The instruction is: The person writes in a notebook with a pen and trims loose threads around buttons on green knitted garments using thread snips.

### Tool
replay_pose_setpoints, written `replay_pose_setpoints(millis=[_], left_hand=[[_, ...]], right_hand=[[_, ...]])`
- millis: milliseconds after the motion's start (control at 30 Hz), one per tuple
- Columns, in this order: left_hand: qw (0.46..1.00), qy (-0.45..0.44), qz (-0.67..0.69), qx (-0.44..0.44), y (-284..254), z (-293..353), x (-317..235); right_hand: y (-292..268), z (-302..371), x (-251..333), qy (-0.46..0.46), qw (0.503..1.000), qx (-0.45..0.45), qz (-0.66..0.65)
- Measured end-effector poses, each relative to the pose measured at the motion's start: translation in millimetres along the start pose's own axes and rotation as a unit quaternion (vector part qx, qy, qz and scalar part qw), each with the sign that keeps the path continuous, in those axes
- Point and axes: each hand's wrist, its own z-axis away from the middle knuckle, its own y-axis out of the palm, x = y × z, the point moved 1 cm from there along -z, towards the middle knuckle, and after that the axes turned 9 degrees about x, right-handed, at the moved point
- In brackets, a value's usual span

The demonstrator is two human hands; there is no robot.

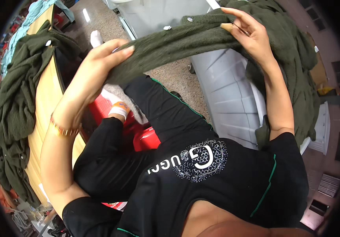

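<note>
Head view looks down on a length of dark green, fleecy knitted cloth [178, 43] stretched across the upper middle of the frame, running between the person's two hands. At its left end, the left hand [105, 59] has its fingers closed on the fabric, with the tips lying over the near face; a gold-coloured bracelet [62, 129] circles that wrist. At its right end, the right hand [253, 35] keeps its fingers partly bent and only slightly parted, with cloth caught between them; one tip bears a small tan piece [227, 27], too small to make out. Two small white tags [167, 27] show along the cloth's upper edge.

Around the upper right, a large heap of dark green fabric [292, 75] hangs over a grey plastic bin [227, 87]; I cannot tell whether it is one piece with the stretched cloth. Another grey plastic bin [150, 17] stands at the top centre. On the left side, a light wooden counter [45, 98] carries a second dark green pile [16, 102], with pale blue cloth [32, 14] at the upper left. Red plastic [146, 139] shows beside the person's black trousers [168, 108], above speckled flooring [174, 77].
</note>
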Motion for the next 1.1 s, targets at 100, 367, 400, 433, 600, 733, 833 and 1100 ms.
replay_pose_setpoints(millis=[100,367,400,433,600,733,833,1100], left_hand=[[0.964,-0.037,-0.239,-0.115,4.9,51.8,-21.4],[0.994,0.001,-0.108,-0.004,-15.2,46.6,47.7],[0.999,-0.02,-0.043,-0.024,-26.0,31.0,69.4],[0.998,-0.045,0.019,-0.04,-29.2,13.5,81.6],[0.996,-0.084,0.003,-0.029,-11.8,-31.1,93.1],[0.994,-0.085,-0.049,0.037,11.8,-27.5,105.0],[0.99,-0.118,-0.051,0.064,22.4,-16.6,94.3],[0.94,-0.081,0.274,0.185,35.7,-8.0,51.7]], right_hand=[[0.5,-14.9,4.2,-0.005,0.998,0.045,0.05],[-17.5,-23.9,46.1,0.228,0.923,-0.112,0.29],[-32.2,-16.6,30.8,0.196,0.895,-0.157,0.37],[-54.1,-4.3,-5.0,0.16,0.833,-0.175,0.5],[-131.6,71.5,-78.9,0.468,0.805,-0.057,0.36],[-83.0,85.1,-82.0,0.282,0.949,-0.09,-0.108],[-29.6,46.1,-14.9,0.17,0.979,0.034,-0.107],[101.5,5.1,80.6,-0.075,0.935,0.208,-0.278]])
